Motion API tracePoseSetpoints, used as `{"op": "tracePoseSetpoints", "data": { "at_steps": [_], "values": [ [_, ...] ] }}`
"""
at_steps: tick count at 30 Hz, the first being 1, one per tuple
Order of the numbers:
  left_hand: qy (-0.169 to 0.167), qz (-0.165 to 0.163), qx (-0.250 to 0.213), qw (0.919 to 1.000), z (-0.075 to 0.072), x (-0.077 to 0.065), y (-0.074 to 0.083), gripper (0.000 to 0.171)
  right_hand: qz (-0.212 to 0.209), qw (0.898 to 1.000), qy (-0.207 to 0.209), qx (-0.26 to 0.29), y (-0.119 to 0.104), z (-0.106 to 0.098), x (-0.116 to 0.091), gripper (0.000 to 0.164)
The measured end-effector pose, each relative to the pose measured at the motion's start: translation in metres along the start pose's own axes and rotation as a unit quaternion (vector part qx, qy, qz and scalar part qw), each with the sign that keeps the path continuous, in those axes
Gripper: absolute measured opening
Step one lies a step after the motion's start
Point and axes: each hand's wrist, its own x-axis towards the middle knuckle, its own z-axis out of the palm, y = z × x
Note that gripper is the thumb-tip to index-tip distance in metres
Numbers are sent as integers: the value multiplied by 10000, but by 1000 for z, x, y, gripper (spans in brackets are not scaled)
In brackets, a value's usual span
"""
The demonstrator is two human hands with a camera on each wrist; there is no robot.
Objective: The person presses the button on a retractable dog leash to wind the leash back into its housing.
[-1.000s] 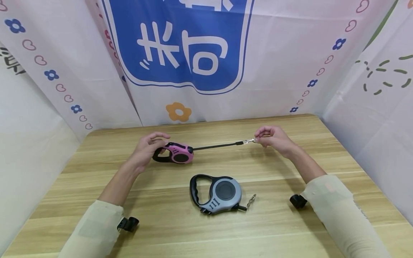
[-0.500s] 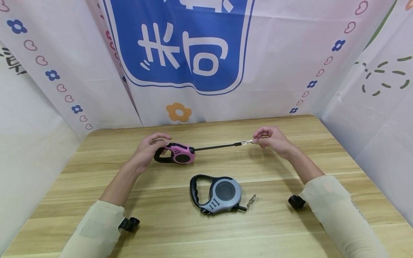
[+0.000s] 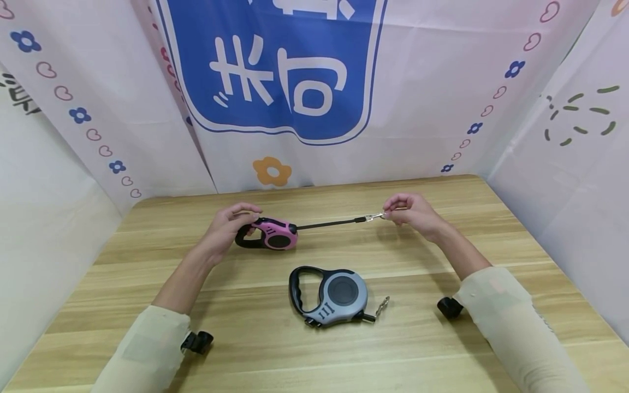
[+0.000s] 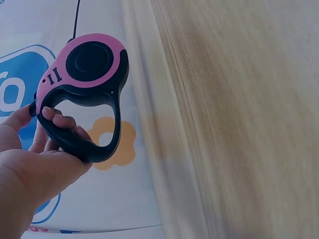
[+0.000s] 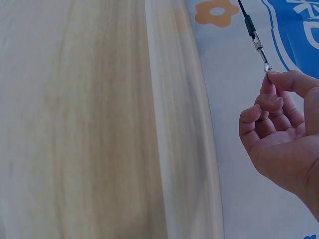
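A pink and black retractable dog leash (image 3: pixel 280 234) is held by its handle in my left hand (image 3: pixel 228 229). In the left wrist view, fingers curl through the black handle loop (image 4: pixel 75 144) and the thumb lies at the button side. A short length of black strap (image 3: pixel 326 224) runs out of the leash to the right, fairly straight. At its end is a silver metal clip (image 5: pixel 258 45), whose tip my right hand (image 3: pixel 413 215) pinches between thumb and forefinger. Nearer the front lies a second retractable leash (image 3: pixel 339 295), grey and black, its own metal clip (image 3: pixel 382 305) beside it.
The wooden table (image 3: pixel 236 338) has its far edge against a white cloth backdrop (image 3: pixel 422 109) with a blue printed sign. White cloth walls flank both sides. A small black camera (image 3: pixel 198 343) sits on the left wrist, another (image 3: pixel 449 307) on the right.
My right hand has shifted slightly left with the clip, and the left hand with the pink leash a touch to the right. The grey leash has stayed in place.
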Motion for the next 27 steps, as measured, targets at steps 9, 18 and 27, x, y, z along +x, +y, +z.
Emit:
{"op": "tracePoseSetpoints", "data": {
  "at_steps": [9,18,27],
  "values": [
    [-4,-31,-29,10000,1,0,1,11,9,10000,-36,-25,0,3,2,20],
    [-5,0,11,10000,0,1,-2,8,35,10000,-53,-29,-1,4,3,20],
    [-6,-35,112,9999,0,2,-3,14,-12,10000,-85,-35,-1,6,4,19]
  ]
}}
